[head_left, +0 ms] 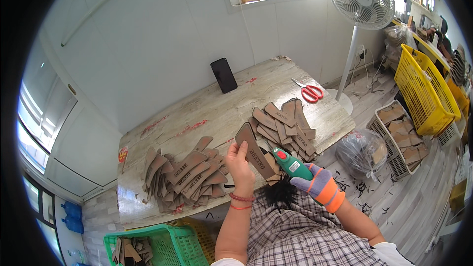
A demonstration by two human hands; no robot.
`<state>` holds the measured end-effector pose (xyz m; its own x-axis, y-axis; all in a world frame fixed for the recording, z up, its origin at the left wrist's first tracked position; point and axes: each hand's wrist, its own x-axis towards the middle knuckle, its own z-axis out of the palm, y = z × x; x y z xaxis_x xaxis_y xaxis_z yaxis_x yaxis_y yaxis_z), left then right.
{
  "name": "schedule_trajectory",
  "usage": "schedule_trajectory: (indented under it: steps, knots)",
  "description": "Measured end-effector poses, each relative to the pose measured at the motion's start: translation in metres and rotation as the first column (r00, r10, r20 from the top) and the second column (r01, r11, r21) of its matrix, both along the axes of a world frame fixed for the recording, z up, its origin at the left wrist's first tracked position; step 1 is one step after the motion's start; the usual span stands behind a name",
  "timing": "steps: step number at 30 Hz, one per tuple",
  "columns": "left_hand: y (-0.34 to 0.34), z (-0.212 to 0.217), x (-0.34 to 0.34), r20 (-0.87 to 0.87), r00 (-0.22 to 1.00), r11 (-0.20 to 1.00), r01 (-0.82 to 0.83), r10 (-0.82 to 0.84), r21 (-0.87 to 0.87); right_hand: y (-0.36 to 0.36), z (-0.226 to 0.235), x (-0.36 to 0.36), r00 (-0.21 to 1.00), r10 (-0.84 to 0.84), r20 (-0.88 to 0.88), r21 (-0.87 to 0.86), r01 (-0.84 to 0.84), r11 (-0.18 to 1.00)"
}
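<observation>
- Presently, the left hand (240,160) is raised from the lower edge, forearm near upright, red bands seen at the wrist.
- Its fingers are clamped on a brown strip (254,151); the strip is pinched at its lower part and rises tilted up-left above the fingers.
- The right hand (315,183), gloved in purple and orange, is brought in from the lower right, forearm slanted up-left.
- It is closed around a green tool (291,163) with a red button; the tool's tip is pointed up-left and lies just beside the strip's right edge. Contact between tip and strip cannot be told.
- The strip is held over the near edge of the table (207,113), between two piles.
- A left pile (185,175) of strips is spread beside the left hand; a right pile (286,123) lies just beyond the tool.
- Red scissors (308,91) and a dark phone (224,75) are noted farther back, well apart from both hands.
- A green basket (167,246) is seen below the table.
</observation>
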<state>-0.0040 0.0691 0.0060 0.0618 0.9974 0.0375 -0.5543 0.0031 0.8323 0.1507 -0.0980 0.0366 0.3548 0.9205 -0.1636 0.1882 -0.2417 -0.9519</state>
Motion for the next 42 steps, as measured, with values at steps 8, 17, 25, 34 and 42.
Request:
schedule_trajectory:
  steps: [8,17,25,34,42]
  knots:
    - [-0.028,0.009,0.023,0.253,0.967,0.979,0.088,-0.04,-0.182,-0.006,0.009,-0.002,0.996,-0.016,-0.085,0.017,0.017,1.0]
    - [-0.048,0.004,0.037,0.318,0.934,0.949,0.235,-0.162,-0.208,-0.009,0.011,0.0,0.962,-0.076,-0.261,0.043,0.09,0.995]
    - [-0.065,-0.004,0.038,0.236,0.941,0.95,0.28,-0.244,-0.136,-0.011,0.017,0.002,0.973,-0.102,-0.207,0.06,0.116,0.991]
    - [-0.062,0.002,0.025,0.053,0.986,0.986,0.162,-0.159,-0.049,-0.018,0.022,0.009,0.989,-0.049,-0.143,0.062,0.059,0.996]
    - [-0.056,0.019,0.006,-0.14,0.977,0.979,0.173,-0.158,0.104,-0.023,0.021,0.016,0.991,-0.003,-0.135,0.069,0.012,0.998]
